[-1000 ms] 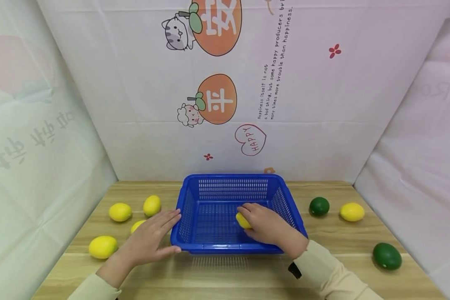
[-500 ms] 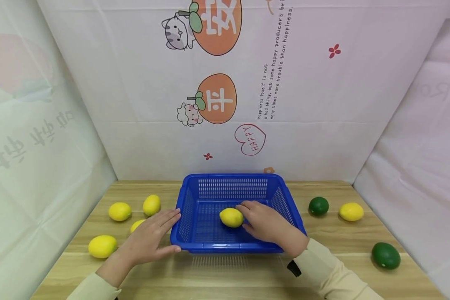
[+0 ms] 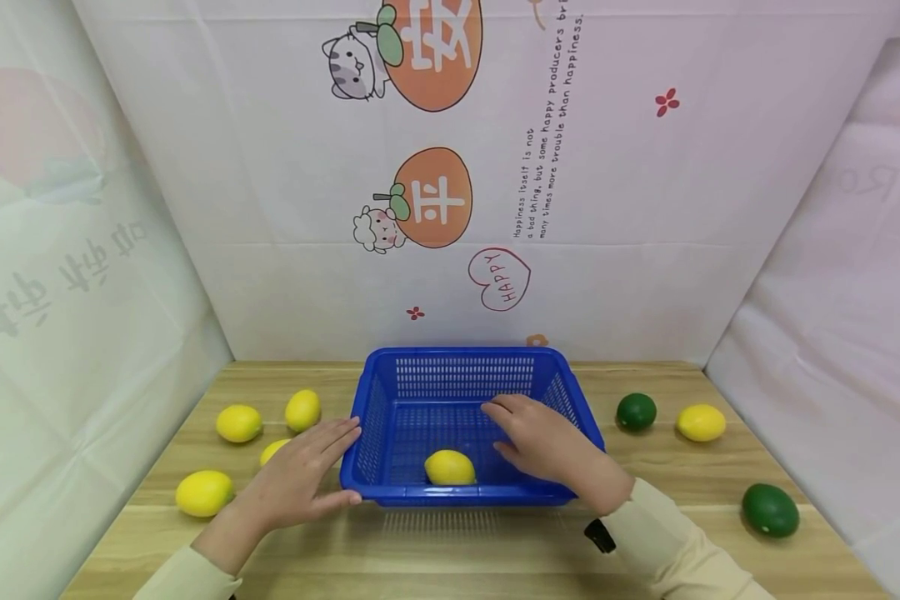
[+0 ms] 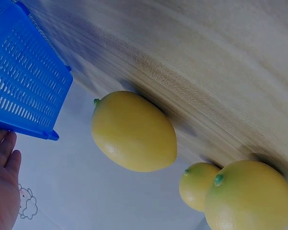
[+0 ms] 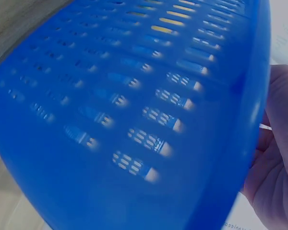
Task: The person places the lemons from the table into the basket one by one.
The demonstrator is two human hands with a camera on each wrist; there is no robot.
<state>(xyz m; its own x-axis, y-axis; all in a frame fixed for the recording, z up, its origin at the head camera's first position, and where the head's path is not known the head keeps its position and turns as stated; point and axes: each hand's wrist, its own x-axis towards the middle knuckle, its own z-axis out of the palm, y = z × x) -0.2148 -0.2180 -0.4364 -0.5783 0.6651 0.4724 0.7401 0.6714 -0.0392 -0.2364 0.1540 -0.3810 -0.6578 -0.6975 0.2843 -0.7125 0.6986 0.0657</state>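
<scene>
A blue perforated plastic basket [image 3: 435, 425] stands on the wooden table. One yellow lemon [image 3: 450, 468] lies inside it, near the front wall. My left hand [image 3: 300, 475] rests its straight fingers on the basket's left rim; the left wrist view shows fingertips [image 4: 7, 148] at the rim's underside. Over the right part of the basket hovers my right hand [image 3: 536, 437], fingers loosely bent, holding nothing and apart from the lemon. In the right wrist view the basket wall [image 5: 125, 124] fills most of the picture, with part of the hand [image 5: 276, 158] beyond its edge.
Several lemons lie left of the basket, among them one at the back [image 3: 302, 410] and one nearer the front [image 3: 205, 493]. To the right are two dark green fruits [image 3: 636, 412] and another lemon [image 3: 701, 422]. A printed white cloth [image 3: 607, 250] hangs behind.
My right hand has let go of the lemon, which rolled left and toward the basket's front wall. The hand has drawn slightly right. My left hand has stayed at the rim.
</scene>
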